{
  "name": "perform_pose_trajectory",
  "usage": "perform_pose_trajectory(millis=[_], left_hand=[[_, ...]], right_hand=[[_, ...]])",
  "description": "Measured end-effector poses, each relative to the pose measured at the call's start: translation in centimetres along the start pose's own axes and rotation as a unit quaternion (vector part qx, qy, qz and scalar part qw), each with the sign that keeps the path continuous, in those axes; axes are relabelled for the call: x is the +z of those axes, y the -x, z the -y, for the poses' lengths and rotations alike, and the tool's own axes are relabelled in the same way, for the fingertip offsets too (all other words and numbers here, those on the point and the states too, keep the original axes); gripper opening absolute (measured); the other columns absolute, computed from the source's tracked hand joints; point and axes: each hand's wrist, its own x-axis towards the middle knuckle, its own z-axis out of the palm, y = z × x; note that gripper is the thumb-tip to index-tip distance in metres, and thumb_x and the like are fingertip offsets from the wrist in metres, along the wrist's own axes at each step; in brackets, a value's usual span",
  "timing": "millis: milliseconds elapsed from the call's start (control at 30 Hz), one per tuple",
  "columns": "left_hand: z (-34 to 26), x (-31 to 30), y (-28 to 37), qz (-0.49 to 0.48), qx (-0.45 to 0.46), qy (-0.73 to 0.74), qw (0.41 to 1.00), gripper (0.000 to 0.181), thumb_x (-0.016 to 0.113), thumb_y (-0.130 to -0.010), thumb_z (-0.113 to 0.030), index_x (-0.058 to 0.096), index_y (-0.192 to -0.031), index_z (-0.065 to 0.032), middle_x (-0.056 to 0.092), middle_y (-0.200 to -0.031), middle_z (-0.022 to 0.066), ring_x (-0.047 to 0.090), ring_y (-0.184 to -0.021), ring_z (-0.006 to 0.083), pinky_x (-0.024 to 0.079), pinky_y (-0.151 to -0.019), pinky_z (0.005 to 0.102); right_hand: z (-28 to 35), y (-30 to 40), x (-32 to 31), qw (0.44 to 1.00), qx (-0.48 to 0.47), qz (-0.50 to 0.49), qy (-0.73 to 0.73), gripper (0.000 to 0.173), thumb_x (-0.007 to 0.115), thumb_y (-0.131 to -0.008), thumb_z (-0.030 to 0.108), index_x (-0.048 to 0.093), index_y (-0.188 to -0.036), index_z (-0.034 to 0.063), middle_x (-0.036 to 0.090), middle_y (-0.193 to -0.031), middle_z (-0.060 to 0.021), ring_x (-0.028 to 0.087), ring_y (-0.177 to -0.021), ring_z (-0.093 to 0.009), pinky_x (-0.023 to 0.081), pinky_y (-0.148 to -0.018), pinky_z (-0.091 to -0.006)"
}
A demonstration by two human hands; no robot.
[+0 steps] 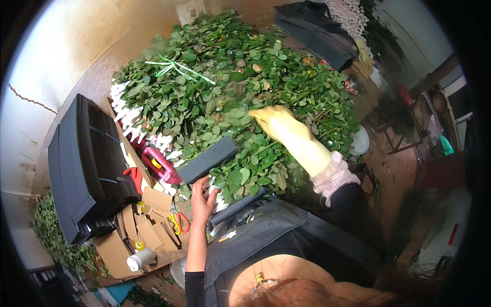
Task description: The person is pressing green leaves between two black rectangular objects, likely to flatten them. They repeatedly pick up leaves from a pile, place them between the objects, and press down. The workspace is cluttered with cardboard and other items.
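My bare left hand (203,199) rests at the near edge of a dark corrugated sheet (209,159), its thumb spread from the fingers. White pieces show beside the thumb; whether the hand grips anything is unclear. Leafy green stems (245,178) lie right of the sheet, above a second dark sheet edge (238,207) close to my body. My right hand (282,124), in a long yellow rubber glove, reaches over a broad heap of leafy stems (199,103). Its fingertips point left and touch or hover just above the leaves; their grip is hidden.
Left stands a stack of dark folded sheets (103,153). Near it are a pink plastic container (161,165), scissors with red and yellow handles (178,222), cardboard pieces (149,230) and a white cylinder (141,259). Green-white strips (174,67) lie on the heap. A can (353,85) stands right.
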Motion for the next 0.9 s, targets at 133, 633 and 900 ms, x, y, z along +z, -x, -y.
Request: perform_pose_trajectory(millis=[133, 633, 900], left_hand=[[0.7, 0.8, -0.5, 0.030, 0.030, -0.060, 0.997, 0.048, 0.078, -0.085, -0.008, 0.065, -0.131, -0.0101, 0.055, -0.127, 0.0163, 0.060, -0.116, 0.0340, 0.051, -0.099, 0.0406], [6.7, 2.8, 0.6, -0.048, 0.054, 0.031, 0.997, 0.072, 0.076, -0.082, -0.008, 0.042, -0.145, -0.0028, 0.063, -0.121, 0.0191, 0.064, -0.112, 0.0323, 0.052, -0.097, 0.0390], [3.5, 1.5, 0.4, 0.003, -0.042, 0.086, 0.995, 0.069, 0.075, -0.084, -0.012, 0.042, -0.144, -0.0029, 0.063, -0.129, 0.0179, 0.064, -0.117, 0.0278, 0.051, -0.098, 0.0374]], right_hand=[[-1.8, -4.8, 4.5, 0.940, 0.231, 0.247, 0.049, 0.055, 0.055, -0.102, 0.045, 0.056, -0.144, 0.0087, 0.065, -0.135, -0.0146, 0.064, -0.122, -0.031, 0.051, -0.103, -0.0440], [-2.7, 4.9, -2.9, 0.969, -0.137, -0.010, -0.205, 0.044, 0.057, -0.080, -0.011, 0.076, -0.110, 0.0153, 0.073, -0.095, -0.0128, 0.071, -0.090, -0.035, 0.058, -0.084, -0.0427], [-2.8, 7.9, -0.9, 0.986, -0.086, 0.081, 0.113, 0.059, 0.060, -0.079, -0.005, 0.062, -0.134, 0.0143, 0.065, -0.129, -0.0207, 0.064, -0.117, -0.036, 0.050, -0.102, -0.0455]])
